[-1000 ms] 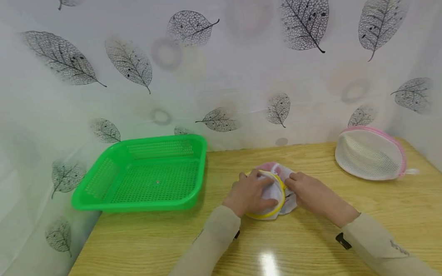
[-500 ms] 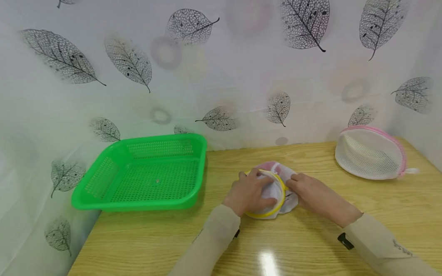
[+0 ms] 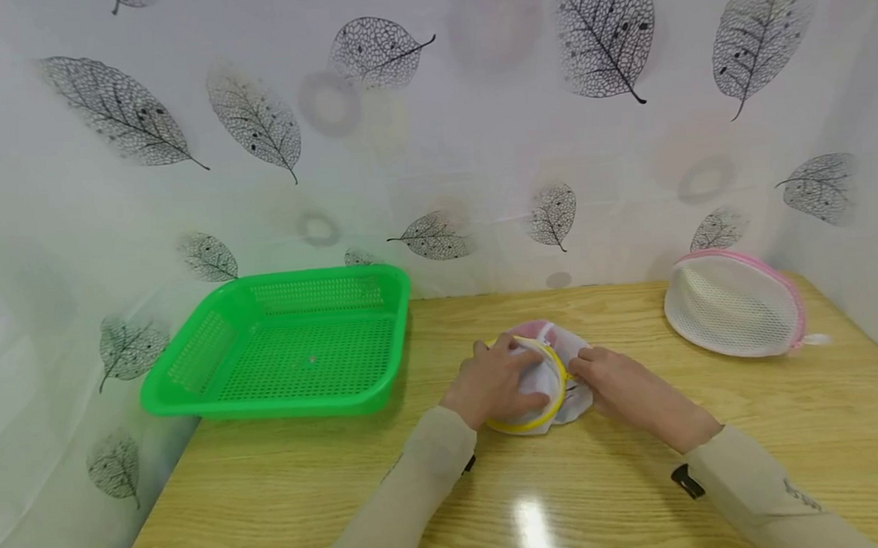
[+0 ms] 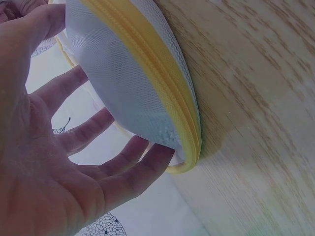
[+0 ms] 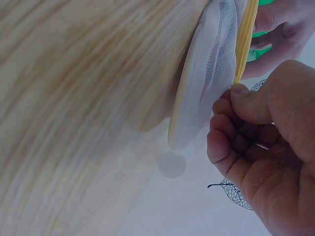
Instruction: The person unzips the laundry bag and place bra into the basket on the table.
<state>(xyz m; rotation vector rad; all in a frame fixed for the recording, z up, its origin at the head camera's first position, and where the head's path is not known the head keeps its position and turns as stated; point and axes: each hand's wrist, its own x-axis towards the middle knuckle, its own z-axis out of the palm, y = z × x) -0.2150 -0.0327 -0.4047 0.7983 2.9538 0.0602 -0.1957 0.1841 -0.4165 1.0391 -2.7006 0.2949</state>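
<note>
A white mesh laundry bag point(image 3: 541, 380) with a yellow zipper band point(image 4: 160, 73) lies on the wooden table between the two hands. Across its top the left hand point(image 3: 493, 385) is spread, thumb and bent fingers holding the mesh from opposite sides. At the bag's right side the right hand point(image 3: 627, 388) pinches the edge of the yellow zipper, thumb against a curled index finger, as the right wrist view shows. The zipper pull itself is hidden by those fingertips. Some pink and dark stuff shows through the mesh at the back and right.
A green plastic basket point(image 3: 386, 393) stands at the back left of the table point(image 3: 570, 499). At the back right sits another white mesh bag point(image 3: 731, 308) with pink trim. A leaf-printed white curtain point(image 3: 477, 139) closes off the back and sides.
The right hand has shifted very slightly to the right, keeping its pinch at the yellow zipper. The left hand and the bag look nearly unmoved.
</note>
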